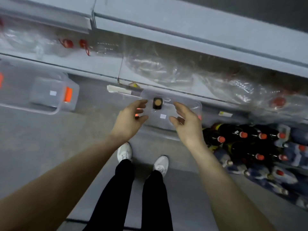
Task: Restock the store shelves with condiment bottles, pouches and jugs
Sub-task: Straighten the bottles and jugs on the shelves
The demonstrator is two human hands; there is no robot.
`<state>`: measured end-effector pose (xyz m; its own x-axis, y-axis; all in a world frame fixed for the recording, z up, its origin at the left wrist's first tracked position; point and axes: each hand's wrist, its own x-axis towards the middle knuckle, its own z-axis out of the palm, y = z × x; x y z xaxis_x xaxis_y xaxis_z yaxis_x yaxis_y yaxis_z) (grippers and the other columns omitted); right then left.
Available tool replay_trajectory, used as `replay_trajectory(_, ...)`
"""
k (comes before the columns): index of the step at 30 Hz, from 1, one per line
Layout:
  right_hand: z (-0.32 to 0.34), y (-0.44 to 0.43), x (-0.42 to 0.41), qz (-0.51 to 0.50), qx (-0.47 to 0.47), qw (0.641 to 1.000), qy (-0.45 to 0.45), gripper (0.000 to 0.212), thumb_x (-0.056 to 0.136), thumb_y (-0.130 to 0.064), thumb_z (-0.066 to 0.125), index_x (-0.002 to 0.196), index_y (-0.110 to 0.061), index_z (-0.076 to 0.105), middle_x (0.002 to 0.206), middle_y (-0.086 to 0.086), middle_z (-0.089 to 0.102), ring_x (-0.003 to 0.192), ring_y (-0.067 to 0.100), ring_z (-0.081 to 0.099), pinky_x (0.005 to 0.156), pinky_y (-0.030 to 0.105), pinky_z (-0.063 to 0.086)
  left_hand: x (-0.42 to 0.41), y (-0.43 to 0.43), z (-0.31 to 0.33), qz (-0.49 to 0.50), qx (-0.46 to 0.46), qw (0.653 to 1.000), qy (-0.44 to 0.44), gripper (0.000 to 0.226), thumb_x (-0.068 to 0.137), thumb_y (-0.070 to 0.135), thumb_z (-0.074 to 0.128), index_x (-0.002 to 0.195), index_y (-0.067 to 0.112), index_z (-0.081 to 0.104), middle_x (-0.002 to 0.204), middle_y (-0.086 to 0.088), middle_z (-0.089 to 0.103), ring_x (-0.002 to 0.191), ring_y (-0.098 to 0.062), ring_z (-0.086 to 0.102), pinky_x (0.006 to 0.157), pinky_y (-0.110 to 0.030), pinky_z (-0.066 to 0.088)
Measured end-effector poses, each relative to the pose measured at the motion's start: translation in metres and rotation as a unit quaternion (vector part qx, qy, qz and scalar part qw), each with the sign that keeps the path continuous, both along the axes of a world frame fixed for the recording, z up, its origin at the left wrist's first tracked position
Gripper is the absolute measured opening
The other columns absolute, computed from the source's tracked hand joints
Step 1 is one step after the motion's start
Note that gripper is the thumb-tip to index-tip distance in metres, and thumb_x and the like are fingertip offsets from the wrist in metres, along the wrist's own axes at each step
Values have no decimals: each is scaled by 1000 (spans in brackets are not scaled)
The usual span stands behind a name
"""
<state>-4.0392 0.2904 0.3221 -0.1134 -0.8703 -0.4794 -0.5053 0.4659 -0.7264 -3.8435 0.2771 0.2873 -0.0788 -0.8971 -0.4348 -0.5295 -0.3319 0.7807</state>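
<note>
A clear plastic bin stands on the floor below me, against the foot of the grey shelves. One small dark bottle with a tan cap stands upright in it. My left hand hovers above the bin's left side, fingers loosely spread, holding nothing. My right hand hovers above its right side, fingers relaxed and curved, also holding nothing. The bottle is between the two hands, touched by neither. Whether either hand touches the bin I cannot tell.
A second clear bin with an orange latch sits on the floor at left. Dark bottles with red caps and blue pouches are packed low at right. Plastic-wrapped jugs fill the shelf above. My feet stand on the grey floor.
</note>
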Motion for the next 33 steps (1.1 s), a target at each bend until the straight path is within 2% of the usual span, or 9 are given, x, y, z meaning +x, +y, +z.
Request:
replay_trajectory(2,-33,5,0,4,10,1000,1,52,93,-1,66,142,-16,56,138,-1,61,127,16,58,109,32,46,-1,8,-35,5,26,1000,-3,53,88,6,70,136,22,56,122,3,66,106,-11,64,89,-9,45)
replay_trajectory(7,-108,11,2,-20,32,999,1,54,92,-4,69,142,-18,55,137,2,61,127,17,57,108,36,47,-4,20,-114,16,73,997,8,61,87,0,70,141,19,49,122,0,61,106,-14,60,86,-13,48)
replay_trajectory(11,-167,12,2,-33,58,998,-9,56,94,-7,69,146,-18,51,142,4,58,133,16,53,111,37,45,-6,20,-173,22,116,993,31,70,88,0,69,148,20,39,121,4,53,111,-16,57,95,-30,51)
replay_trajectory(15,-225,6,0,-40,77,996,-14,58,94,-8,69,147,-20,48,145,4,55,134,15,51,112,32,44,-13,9,-229,-4,127,992,22,73,89,3,69,151,18,34,132,0,52,116,-15,54,98,-30,48)
replay_trajectory(20,-291,1,-4,-45,89,995,-8,61,94,-13,70,149,-18,45,147,4,54,134,17,51,111,30,43,-25,-9,-295,-21,150,988,21,76,90,0,67,154,15,29,143,-10,48,126,-26,52,105,-45,48)
replay_trajectory(25,-351,-12,-1,-53,83,995,6,65,94,-16,71,151,-18,41,148,6,53,135,19,50,111,32,44,-30,-21,-348,-57,141,988,-9,72,95,0,58,156,18,24,147,-6,46,128,-23,52,107,-38,46)
replay_trajectory(30,-397,-27,8,-78,54,995,14,70,92,-21,74,152,-17,38,149,7,52,136,19,50,113,37,43,-36,-29,-388,-82,128,988,-35,73,97,-2,53,157,19,18,153,-4,41,134,-20,47,100,-18,41)
replay_trajectory(31,-403,-31,11,-81,46,996,12,72,91,-22,75,152,-16,39,148,7,52,135,19,51,112,39,44,-35,-32,-394,-88,126,987,-38,74,97,-1,54,158,19,17,154,-4,40,136,-20,45,101,-17,39)
replay_trajectory(33,-416,-39,17,-84,23,996,13,72,88,-25,78,149,-14,41,144,4,56,131,18,54,109,38,46,-35,-37,-405,-92,124,987,-38,76,96,0,54,158,21,16,156,-4,38,140,-21,41,110,-25,38)
